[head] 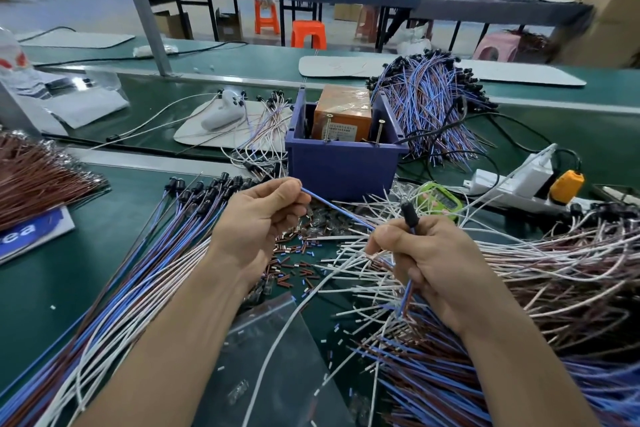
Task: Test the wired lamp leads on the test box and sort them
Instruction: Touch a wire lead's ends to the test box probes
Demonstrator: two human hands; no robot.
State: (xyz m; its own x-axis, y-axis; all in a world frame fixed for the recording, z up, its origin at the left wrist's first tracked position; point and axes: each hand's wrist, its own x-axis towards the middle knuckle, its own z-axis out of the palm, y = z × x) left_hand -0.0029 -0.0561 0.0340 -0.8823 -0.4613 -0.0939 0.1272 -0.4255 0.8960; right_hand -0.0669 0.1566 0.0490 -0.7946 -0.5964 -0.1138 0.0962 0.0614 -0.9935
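My left hand [258,218] pinches the free end of a blue lead [337,209] that runs across to my right hand [431,263]. The right hand grips the same lamp lead near its black holder [409,213], which sticks up above the fingers. Behind the hands stands the test box [341,113], an orange block inside a blue bin [341,166] with two upright screws at the bin's front rim. A fan of blue, brown and white leads [145,270] with black holders lies at the left. A loose heap of leads [519,288] lies at the right.
Cut insulation bits and a clear bag [273,350] lie between my forearms. A green meter [441,199], a white power strip [512,184] and an orange plug sit right of the bin. Another lead bundle [433,104] lies behind the bin, brown wires [38,173] far left, a white handheld device [225,113] on a pad.
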